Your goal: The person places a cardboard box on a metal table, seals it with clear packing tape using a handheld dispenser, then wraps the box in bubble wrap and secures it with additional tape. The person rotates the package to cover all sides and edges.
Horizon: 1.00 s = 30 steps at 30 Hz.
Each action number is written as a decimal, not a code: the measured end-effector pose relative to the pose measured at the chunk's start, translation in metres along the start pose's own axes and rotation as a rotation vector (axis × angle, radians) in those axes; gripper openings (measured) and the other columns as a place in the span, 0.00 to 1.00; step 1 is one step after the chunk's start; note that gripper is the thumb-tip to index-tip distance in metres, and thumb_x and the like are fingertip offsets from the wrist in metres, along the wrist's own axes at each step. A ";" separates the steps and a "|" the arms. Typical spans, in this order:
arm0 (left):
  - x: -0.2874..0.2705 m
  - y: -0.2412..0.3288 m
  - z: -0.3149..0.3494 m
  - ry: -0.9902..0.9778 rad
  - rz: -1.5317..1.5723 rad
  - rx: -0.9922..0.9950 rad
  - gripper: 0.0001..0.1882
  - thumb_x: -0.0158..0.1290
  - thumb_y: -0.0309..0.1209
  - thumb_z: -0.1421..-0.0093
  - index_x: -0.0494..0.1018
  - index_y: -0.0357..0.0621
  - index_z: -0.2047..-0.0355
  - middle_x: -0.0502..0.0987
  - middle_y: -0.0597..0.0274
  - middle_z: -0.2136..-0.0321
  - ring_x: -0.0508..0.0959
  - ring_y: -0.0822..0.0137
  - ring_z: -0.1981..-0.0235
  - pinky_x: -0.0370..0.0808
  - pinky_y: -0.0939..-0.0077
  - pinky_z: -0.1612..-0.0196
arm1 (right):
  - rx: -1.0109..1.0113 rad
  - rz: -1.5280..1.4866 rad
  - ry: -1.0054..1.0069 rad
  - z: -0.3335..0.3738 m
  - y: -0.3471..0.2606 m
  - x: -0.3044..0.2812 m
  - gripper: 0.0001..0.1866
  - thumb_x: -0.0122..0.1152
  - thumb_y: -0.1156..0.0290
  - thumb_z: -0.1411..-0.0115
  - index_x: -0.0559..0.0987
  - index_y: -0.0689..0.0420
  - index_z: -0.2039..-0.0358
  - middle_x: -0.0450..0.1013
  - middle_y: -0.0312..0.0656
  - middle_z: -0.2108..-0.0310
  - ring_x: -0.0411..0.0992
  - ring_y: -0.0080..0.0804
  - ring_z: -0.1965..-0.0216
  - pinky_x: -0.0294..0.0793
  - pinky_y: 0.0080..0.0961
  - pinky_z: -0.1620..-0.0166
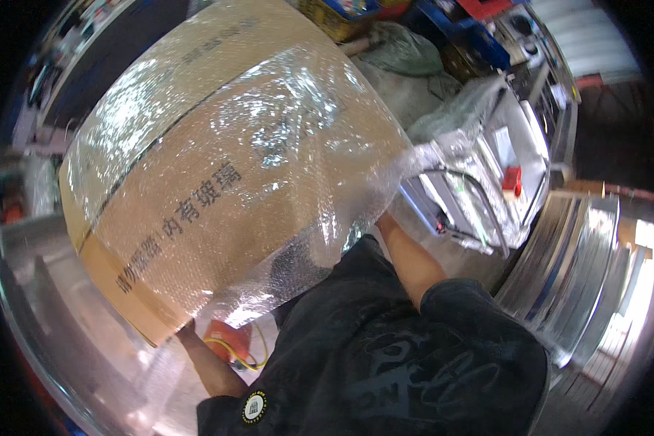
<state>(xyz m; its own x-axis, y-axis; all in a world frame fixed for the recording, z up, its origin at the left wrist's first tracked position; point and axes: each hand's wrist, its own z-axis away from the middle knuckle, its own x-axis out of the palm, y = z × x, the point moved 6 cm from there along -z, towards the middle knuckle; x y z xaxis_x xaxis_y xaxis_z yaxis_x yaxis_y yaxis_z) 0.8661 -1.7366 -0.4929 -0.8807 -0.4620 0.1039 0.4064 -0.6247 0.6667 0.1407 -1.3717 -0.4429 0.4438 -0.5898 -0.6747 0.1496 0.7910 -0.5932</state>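
Note:
A large flat cardboard carton, wrapped in clear bubble wrap and marked with dark print, fills the view in front of my body. It is tilted, with one corner toward the lower left. My left hand grips that lower-left corner; its fingers go out of sight behind the cardboard. At the near right edge, my right hand holds the carton, mostly hidden by the wrap. Loose bubble wrap covers the near edge beside my dark shirt.
An orange-red object with a yellow cord sits on the floor below the carton. To the right are plastic-wrapped white frames and a stack of flat panels. Blue bins stand at the back. A wrapped grey surface is at left.

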 end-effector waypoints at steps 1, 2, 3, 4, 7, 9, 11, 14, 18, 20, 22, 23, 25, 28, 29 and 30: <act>0.001 -0.002 0.002 0.001 -0.017 -0.023 0.36 0.45 0.62 0.35 0.67 0.52 0.36 0.70 0.58 0.38 0.70 0.60 0.37 0.70 0.54 0.40 | 0.023 -0.015 0.012 0.001 0.001 0.000 0.40 0.65 0.66 0.43 0.65 0.54 0.30 0.67 0.52 0.35 0.67 0.46 0.36 0.68 0.42 0.35; 0.002 -0.005 0.005 0.006 -0.027 -0.042 0.36 0.45 0.63 0.35 0.67 0.52 0.36 0.69 0.58 0.37 0.69 0.60 0.37 0.70 0.53 0.40 | 0.041 -0.031 0.027 0.002 0.002 -0.001 0.40 0.65 0.66 0.44 0.65 0.54 0.30 0.68 0.52 0.36 0.67 0.46 0.37 0.68 0.42 0.36; -0.001 -0.007 0.006 0.009 -0.034 -0.064 0.37 0.45 0.63 0.35 0.67 0.52 0.36 0.69 0.58 0.37 0.69 0.59 0.37 0.69 0.53 0.40 | 0.055 -0.042 0.039 0.002 0.001 0.002 0.41 0.65 0.67 0.45 0.64 0.54 0.30 0.68 0.52 0.36 0.68 0.46 0.37 0.69 0.42 0.36; -0.003 -0.010 0.008 0.012 -0.038 -0.079 0.38 0.45 0.64 0.36 0.66 0.52 0.36 0.69 0.58 0.37 0.69 0.59 0.37 0.69 0.52 0.40 | 0.065 -0.053 0.050 0.003 0.000 0.003 0.41 0.66 0.68 0.45 0.64 0.54 0.30 0.68 0.52 0.36 0.68 0.46 0.37 0.69 0.42 0.36; -0.015 -0.014 0.007 0.008 -0.041 -0.105 0.39 0.45 0.66 0.36 0.66 0.52 0.35 0.68 0.58 0.37 0.69 0.59 0.37 0.69 0.50 0.40 | 0.077 -0.084 0.072 0.006 -0.007 0.012 0.43 0.67 0.71 0.47 0.63 0.54 0.29 0.68 0.52 0.37 0.68 0.46 0.38 0.70 0.42 0.37; -0.024 -0.013 0.004 -0.010 -0.029 -0.113 0.41 0.45 0.67 0.37 0.66 0.52 0.35 0.68 0.58 0.37 0.68 0.59 0.36 0.69 0.49 0.40 | 0.086 -0.107 0.092 0.013 -0.009 0.013 0.45 0.68 0.72 0.48 0.62 0.54 0.29 0.68 0.53 0.37 0.69 0.46 0.39 0.71 0.42 0.38; -0.033 -0.011 0.001 -0.041 -0.031 -0.132 0.42 0.45 0.68 0.38 0.65 0.52 0.35 0.68 0.58 0.36 0.68 0.58 0.36 0.68 0.48 0.40 | 0.099 -0.141 0.113 0.022 -0.010 0.009 0.46 0.69 0.74 0.50 0.62 0.54 0.29 0.68 0.53 0.37 0.69 0.46 0.39 0.72 0.42 0.39; -0.042 -0.013 0.002 -0.132 -0.051 -0.215 0.43 0.45 0.70 0.39 0.65 0.53 0.34 0.67 0.58 0.36 0.67 0.58 0.36 0.68 0.46 0.40 | 0.097 -0.190 0.236 0.032 -0.016 -0.020 0.48 0.70 0.76 0.52 0.61 0.54 0.29 0.68 0.54 0.38 0.70 0.46 0.40 0.73 0.42 0.40; -0.070 -0.018 0.028 0.134 -0.335 -0.153 0.49 0.42 0.76 0.42 0.61 0.55 0.32 0.62 0.59 0.32 0.64 0.49 0.33 0.63 0.39 0.38 | -0.136 -0.194 0.602 0.021 -0.061 -0.107 0.52 0.72 0.80 0.54 0.60 0.54 0.28 0.68 0.54 0.38 0.71 0.46 0.41 0.74 0.42 0.41; -0.060 -0.040 0.059 0.099 -0.187 -0.266 0.50 0.37 0.77 0.38 0.60 0.53 0.29 0.65 0.53 0.33 0.68 0.49 0.36 0.72 0.44 0.46 | -0.414 -0.093 0.555 0.011 -0.094 -0.145 0.53 0.73 0.81 0.55 0.59 0.54 0.28 0.68 0.55 0.39 0.71 0.46 0.42 0.75 0.42 0.42; -0.025 -0.059 0.104 -0.215 -0.182 -0.345 0.55 0.33 0.80 0.40 0.61 0.46 0.30 0.67 0.48 0.34 0.70 0.48 0.37 0.73 0.45 0.44 | -0.753 -0.054 0.274 0.008 -0.124 -0.159 0.44 0.71 0.77 0.52 0.67 0.56 0.32 0.74 0.52 0.46 0.75 0.47 0.47 0.76 0.38 0.44; -0.001 -0.066 0.134 -0.433 -0.160 -0.353 0.58 0.35 0.81 0.41 0.60 0.42 0.30 0.68 0.45 0.35 0.72 0.46 0.39 0.73 0.47 0.44 | -0.661 0.023 0.177 0.005 -0.122 -0.162 0.37 0.69 0.75 0.50 0.72 0.57 0.37 0.76 0.51 0.48 0.75 0.46 0.48 0.75 0.39 0.44; 0.037 -0.077 0.190 -0.596 -0.158 -0.390 0.59 0.36 0.81 0.42 0.60 0.39 0.31 0.70 0.43 0.38 0.74 0.46 0.43 0.75 0.49 0.45 | -0.591 0.117 0.134 0.007 -0.119 -0.170 0.23 0.66 0.73 0.46 0.78 0.57 0.48 0.76 0.49 0.50 0.75 0.46 0.50 0.73 0.41 0.45; 0.089 -0.087 0.256 -0.712 -0.215 -0.321 0.54 0.37 0.77 0.38 0.63 0.40 0.32 0.74 0.44 0.41 0.77 0.50 0.46 0.78 0.53 0.50 | -0.634 0.286 0.314 0.018 -0.112 -0.179 0.11 0.63 0.74 0.46 0.79 0.58 0.61 0.75 0.51 0.49 0.74 0.49 0.48 0.73 0.42 0.45; 0.104 -0.088 0.273 -0.777 -0.258 -0.246 0.49 0.40 0.73 0.35 0.65 0.40 0.33 0.75 0.47 0.42 0.78 0.53 0.48 0.78 0.55 0.51 | -0.882 0.277 0.426 0.028 -0.118 -0.181 0.08 0.63 0.74 0.45 0.77 0.58 0.63 0.74 0.52 0.48 0.73 0.51 0.47 0.73 0.43 0.45; 0.116 -0.087 0.288 -0.837 -0.307 -0.169 0.45 0.43 0.68 0.32 0.67 0.40 0.34 0.76 0.49 0.43 0.79 0.55 0.49 0.79 0.58 0.52 | -1.060 0.277 0.535 0.038 -0.117 -0.182 0.06 0.62 0.74 0.44 0.76 0.58 0.66 0.74 0.53 0.47 0.72 0.53 0.45 0.73 0.43 0.45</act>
<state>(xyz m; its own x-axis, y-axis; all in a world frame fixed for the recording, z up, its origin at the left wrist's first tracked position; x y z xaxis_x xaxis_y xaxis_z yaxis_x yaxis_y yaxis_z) 0.6586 -1.5548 -0.3260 -0.8182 0.3075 0.4859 0.0966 -0.7595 0.6433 0.0756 -1.3509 -0.2341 -0.1110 -0.6123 -0.7828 -0.7988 0.5236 -0.2963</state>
